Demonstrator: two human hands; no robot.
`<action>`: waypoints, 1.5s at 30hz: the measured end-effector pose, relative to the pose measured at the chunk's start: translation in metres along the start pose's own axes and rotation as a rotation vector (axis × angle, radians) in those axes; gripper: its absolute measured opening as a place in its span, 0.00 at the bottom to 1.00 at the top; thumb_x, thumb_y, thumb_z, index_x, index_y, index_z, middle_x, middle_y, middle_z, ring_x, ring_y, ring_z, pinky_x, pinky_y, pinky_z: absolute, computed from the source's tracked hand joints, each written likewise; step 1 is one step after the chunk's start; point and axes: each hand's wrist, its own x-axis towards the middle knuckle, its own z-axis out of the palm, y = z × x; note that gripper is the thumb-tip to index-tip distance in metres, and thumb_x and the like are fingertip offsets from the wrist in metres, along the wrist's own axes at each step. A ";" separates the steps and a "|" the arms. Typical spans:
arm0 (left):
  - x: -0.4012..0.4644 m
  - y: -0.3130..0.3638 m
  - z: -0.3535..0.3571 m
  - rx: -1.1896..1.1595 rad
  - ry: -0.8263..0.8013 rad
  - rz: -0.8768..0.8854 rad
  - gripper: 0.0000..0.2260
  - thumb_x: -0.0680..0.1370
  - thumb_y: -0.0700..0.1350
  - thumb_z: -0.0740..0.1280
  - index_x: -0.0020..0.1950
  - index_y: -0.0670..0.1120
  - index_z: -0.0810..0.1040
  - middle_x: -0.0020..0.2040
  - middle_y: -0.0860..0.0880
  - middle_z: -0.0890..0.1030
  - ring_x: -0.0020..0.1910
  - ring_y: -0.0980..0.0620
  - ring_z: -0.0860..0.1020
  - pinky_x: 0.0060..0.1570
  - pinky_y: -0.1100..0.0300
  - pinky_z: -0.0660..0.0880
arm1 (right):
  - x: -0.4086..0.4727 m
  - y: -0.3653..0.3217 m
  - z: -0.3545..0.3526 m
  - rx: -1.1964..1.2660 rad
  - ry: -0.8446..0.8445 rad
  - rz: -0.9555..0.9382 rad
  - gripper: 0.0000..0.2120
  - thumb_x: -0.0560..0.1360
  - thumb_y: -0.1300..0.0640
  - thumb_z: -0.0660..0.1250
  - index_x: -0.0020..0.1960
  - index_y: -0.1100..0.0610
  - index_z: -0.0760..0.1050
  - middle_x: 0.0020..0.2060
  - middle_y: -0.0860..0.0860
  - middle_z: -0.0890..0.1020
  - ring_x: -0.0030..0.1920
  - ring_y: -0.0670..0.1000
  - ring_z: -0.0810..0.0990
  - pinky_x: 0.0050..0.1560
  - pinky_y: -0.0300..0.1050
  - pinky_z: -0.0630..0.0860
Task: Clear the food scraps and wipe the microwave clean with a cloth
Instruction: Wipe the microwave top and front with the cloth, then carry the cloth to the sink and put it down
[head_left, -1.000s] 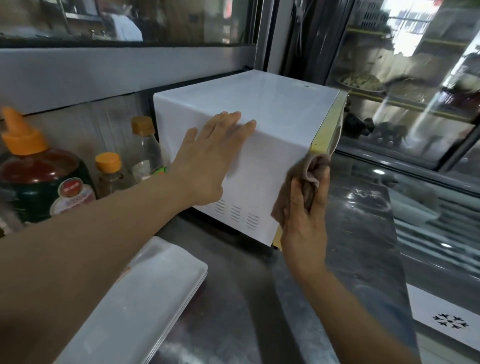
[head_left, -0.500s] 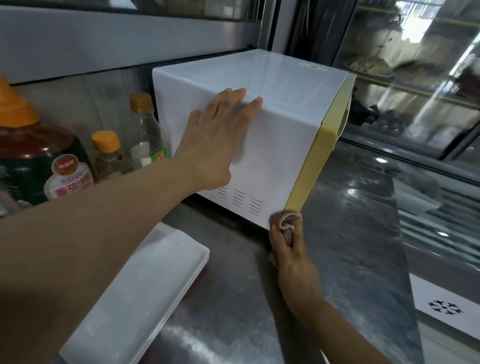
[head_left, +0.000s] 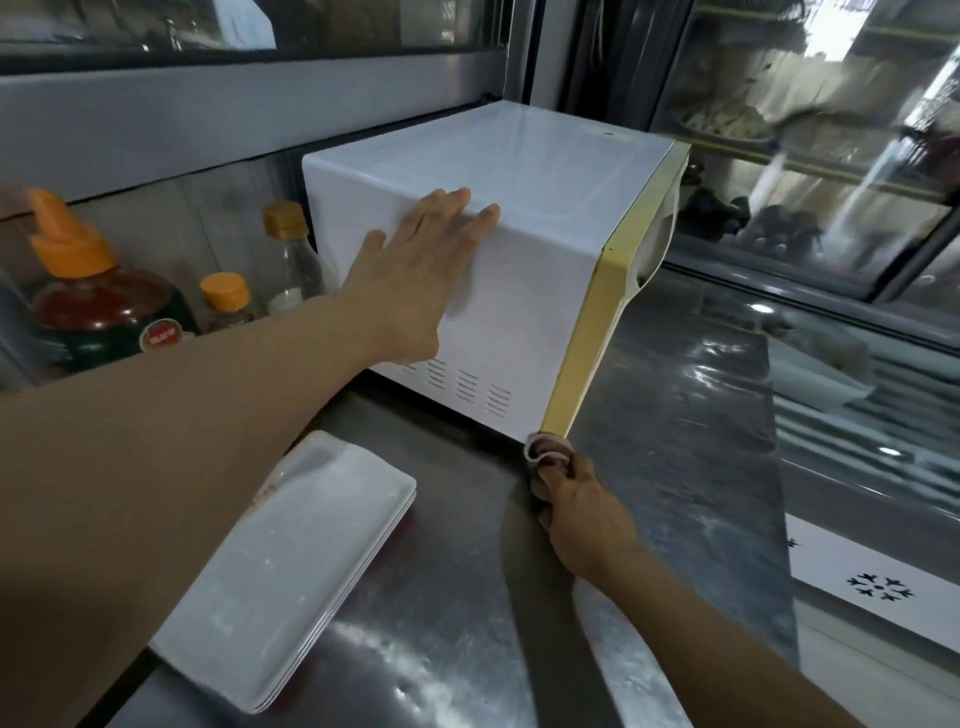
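Observation:
A white microwave (head_left: 530, 171) with a yellow front frame stands on the steel counter (head_left: 457, 623), its side panel facing me. My left hand (head_left: 421, 275) lies flat on that side panel near the top edge, fingers spread. My right hand (head_left: 582, 514) is closed on a bunched brownish cloth (head_left: 545, 450). The cloth presses against the bottom corner of the yellow frame, right where it meets the counter. The microwave's inside is hidden from here.
A stack of white rectangular plates (head_left: 291, 566) lies on the counter at lower left. Left of the microwave stand a large dark sauce bottle with an orange cap (head_left: 88, 306), a small orange-capped bottle (head_left: 226, 301) and a clear bottle (head_left: 291, 254). A glass-fronted display fridge (head_left: 810, 156) is at right.
My right hand slid the cloth down the yellow front edge from about mid-height to the bottom corner. My left hand stayed flat on the side panel.

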 end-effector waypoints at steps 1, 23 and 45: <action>0.000 0.000 -0.004 0.009 -0.030 -0.001 0.56 0.64 0.40 0.75 0.75 0.54 0.35 0.76 0.52 0.37 0.76 0.48 0.40 0.69 0.41 0.59 | -0.005 0.002 -0.007 -0.001 0.003 0.010 0.19 0.80 0.56 0.56 0.71 0.54 0.61 0.66 0.58 0.63 0.55 0.61 0.75 0.51 0.51 0.75; -0.129 0.108 -0.134 -0.116 -0.325 0.082 0.42 0.72 0.45 0.69 0.77 0.52 0.45 0.78 0.49 0.47 0.76 0.49 0.50 0.71 0.50 0.59 | -0.212 0.028 -0.188 0.458 0.347 0.098 0.14 0.73 0.66 0.60 0.58 0.56 0.71 0.51 0.59 0.75 0.45 0.59 0.78 0.37 0.46 0.78; -0.152 0.367 -0.213 -0.990 -0.242 0.338 0.10 0.74 0.35 0.67 0.40 0.49 0.71 0.38 0.50 0.76 0.39 0.52 0.74 0.44 0.52 0.75 | -0.397 0.164 -0.231 1.509 0.237 0.154 0.08 0.79 0.59 0.60 0.54 0.64 0.72 0.45 0.62 0.78 0.46 0.58 0.76 0.48 0.51 0.74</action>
